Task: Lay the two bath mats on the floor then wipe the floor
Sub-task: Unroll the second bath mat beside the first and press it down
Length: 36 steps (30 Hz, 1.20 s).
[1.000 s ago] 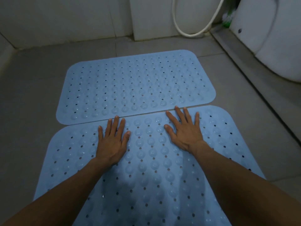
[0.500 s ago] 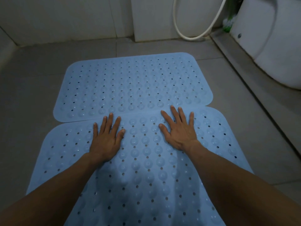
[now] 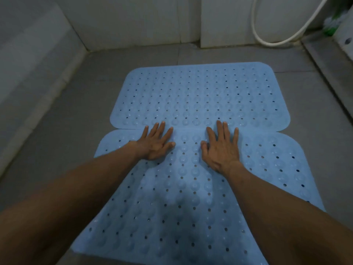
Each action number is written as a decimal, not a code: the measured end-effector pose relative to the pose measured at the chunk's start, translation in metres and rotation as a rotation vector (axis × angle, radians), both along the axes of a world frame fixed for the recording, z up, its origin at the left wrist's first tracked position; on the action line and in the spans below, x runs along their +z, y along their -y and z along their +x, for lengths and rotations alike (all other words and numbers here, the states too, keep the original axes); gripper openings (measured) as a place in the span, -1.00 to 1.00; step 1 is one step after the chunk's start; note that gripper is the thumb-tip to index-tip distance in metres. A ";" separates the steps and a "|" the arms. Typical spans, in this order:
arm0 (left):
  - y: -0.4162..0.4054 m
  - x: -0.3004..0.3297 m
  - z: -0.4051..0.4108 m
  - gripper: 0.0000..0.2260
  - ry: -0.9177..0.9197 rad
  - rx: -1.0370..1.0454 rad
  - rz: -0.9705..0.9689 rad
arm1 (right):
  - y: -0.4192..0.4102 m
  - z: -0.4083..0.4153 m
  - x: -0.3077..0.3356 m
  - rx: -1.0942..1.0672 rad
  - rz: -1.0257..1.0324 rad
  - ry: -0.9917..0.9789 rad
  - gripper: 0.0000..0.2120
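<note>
- Lying flat on the grey tiled floor [image 3: 80, 111], the near bath mat [image 3: 183, 217] reaches the bottom edge of view; its far edge meets the far bath mat [image 3: 200, 94], which lies towards the back wall
- right hand [image 3: 221, 148] presses palm-down on the near mat's far edge; fingers straight, slightly spread
- left hand [image 3: 156, 142] does likewise; fingertips reach the seam
- white hose [image 3: 267, 42] loops at the floor's far right corner

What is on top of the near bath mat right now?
Both hands lie flat on the near mat: left hand, right hand, fingertips reaching the far mat. Forearms cover parts of it.
</note>
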State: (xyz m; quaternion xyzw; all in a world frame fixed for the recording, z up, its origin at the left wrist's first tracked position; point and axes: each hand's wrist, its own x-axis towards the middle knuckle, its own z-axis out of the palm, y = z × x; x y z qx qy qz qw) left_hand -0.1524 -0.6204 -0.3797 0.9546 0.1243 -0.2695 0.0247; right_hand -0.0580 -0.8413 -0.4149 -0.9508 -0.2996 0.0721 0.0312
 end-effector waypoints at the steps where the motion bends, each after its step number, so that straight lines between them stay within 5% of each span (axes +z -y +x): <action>1: -0.004 0.015 0.000 -0.38 0.001 -0.047 0.028 | -0.011 -0.005 0.005 0.033 0.032 -0.005 -0.37; 7: -0.033 0.064 -0.020 -0.38 0.090 -0.092 0.113 | -0.064 -0.044 0.010 0.158 0.107 -0.085 -0.41; 15: -0.046 -0.021 -0.056 -0.41 0.323 0.185 0.054 | -0.120 -0.077 -0.014 0.140 0.180 -0.096 -0.42; 24: -0.058 -0.072 -0.074 -0.43 0.585 0.257 -0.003 | -0.141 -0.090 -0.027 -0.041 0.133 -0.050 -0.40; 36: -0.060 -0.076 -0.072 -0.41 0.595 0.225 -0.019 | -0.152 -0.101 -0.029 -0.131 0.163 0.051 -0.36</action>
